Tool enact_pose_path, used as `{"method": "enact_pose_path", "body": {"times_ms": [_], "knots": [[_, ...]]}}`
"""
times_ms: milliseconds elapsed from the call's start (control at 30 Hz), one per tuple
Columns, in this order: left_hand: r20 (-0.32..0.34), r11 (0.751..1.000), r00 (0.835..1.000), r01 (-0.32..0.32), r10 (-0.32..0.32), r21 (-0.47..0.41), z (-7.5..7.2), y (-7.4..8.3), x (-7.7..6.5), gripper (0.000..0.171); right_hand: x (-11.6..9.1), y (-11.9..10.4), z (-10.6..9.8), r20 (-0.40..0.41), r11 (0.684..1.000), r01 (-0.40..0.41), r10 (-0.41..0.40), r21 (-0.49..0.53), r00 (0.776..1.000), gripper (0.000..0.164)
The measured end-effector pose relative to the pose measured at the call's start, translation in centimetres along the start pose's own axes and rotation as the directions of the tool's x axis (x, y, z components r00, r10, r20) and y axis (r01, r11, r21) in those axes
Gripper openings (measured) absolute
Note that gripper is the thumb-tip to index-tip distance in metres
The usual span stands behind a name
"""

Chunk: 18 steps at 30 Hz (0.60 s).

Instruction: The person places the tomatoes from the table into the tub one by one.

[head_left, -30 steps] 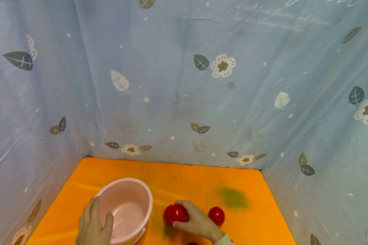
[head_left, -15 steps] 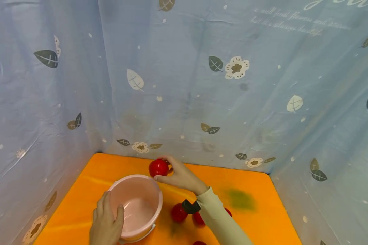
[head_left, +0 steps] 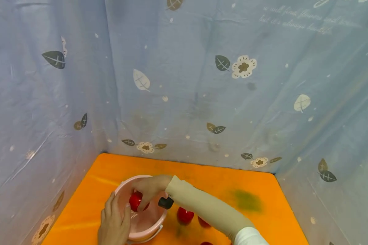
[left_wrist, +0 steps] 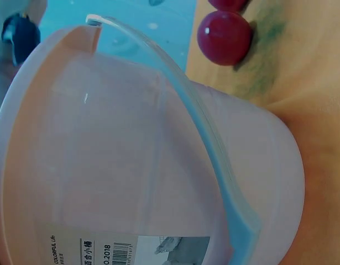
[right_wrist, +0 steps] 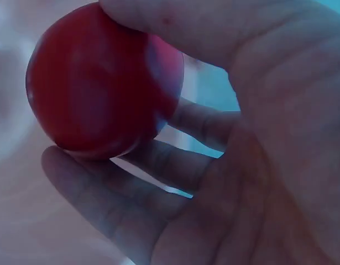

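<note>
A pink plastic bucket [head_left: 141, 234] stands upright at the left of the orange tabletop. My left hand [head_left: 113, 221] holds its near-left rim, fingers along the edge and thumb over the inner side. Inside the bucket's mouth is my right hand [head_left: 150, 189], with a glossy red ball [head_left: 135, 200] in its grip. The right wrist view shows this ball [right_wrist: 103, 83] between the thumb and the fingertips. Only the bucket's outer wall [left_wrist: 114, 138] and its handle [left_wrist: 203, 121] show in the left wrist view; the left hand is out of that view.
More red balls lie right of the bucket, one red ball [head_left: 185, 215] close beside it and another ball [head_left: 203, 223] partly behind the right sleeve [head_left: 208, 204]. A blue patterned curtain [head_left: 184, 85] encloses the orange table [head_left: 220, 170] at the back and sides.
My right hand has lifted a red ball from the table, carried it left over the rim and lowered it into the bucket. The left hand stays at the rim while the view shifts slightly.
</note>
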<state>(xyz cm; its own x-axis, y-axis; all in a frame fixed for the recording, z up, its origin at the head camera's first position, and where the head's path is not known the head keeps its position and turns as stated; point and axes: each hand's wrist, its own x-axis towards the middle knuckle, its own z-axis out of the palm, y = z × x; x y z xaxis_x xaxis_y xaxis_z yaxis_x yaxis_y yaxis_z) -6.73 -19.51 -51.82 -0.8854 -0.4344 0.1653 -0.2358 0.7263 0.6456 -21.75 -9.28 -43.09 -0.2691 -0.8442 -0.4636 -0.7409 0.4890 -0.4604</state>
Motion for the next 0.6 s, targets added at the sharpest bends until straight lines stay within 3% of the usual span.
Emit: {"method": "enact_pose_path", "body": {"times_ms": [100,267,333,467,600], "knots": [[0.013,0.999,0.999,0.036,-0.036,-0.010,-0.2,0.3,0.0,0.060,1.8,-0.4,0.2,0.078,0.998,-0.033,0.037,-0.046,0.996,0.043],[0.045,0.995,0.994,0.100,-0.099,-0.021,-0.7,0.7,-0.2,0.067,3.6,-0.6,1.6,0.168,0.989,-0.135,0.122,0.064,0.978,0.018],[0.050,0.994,0.993,0.109,-0.108,-0.019,-0.8,0.8,-0.4,0.068,4.0,-0.9,2.4,0.207,0.967,-0.229,0.202,0.116,0.957,0.013],[0.079,0.992,0.989,0.123,-0.122,-0.007,-0.7,1.0,-0.6,0.070,4.8,-1.2,3.8,0.296,0.920,-0.378,0.334,0.103,0.895,0.010],[0.096,0.993,0.989,0.115,-0.113,-0.012,-0.3,1.2,-1.0,0.069,5.4,-0.9,5.3,0.346,0.917,-0.398,0.369,0.015,0.863,0.010]]}}
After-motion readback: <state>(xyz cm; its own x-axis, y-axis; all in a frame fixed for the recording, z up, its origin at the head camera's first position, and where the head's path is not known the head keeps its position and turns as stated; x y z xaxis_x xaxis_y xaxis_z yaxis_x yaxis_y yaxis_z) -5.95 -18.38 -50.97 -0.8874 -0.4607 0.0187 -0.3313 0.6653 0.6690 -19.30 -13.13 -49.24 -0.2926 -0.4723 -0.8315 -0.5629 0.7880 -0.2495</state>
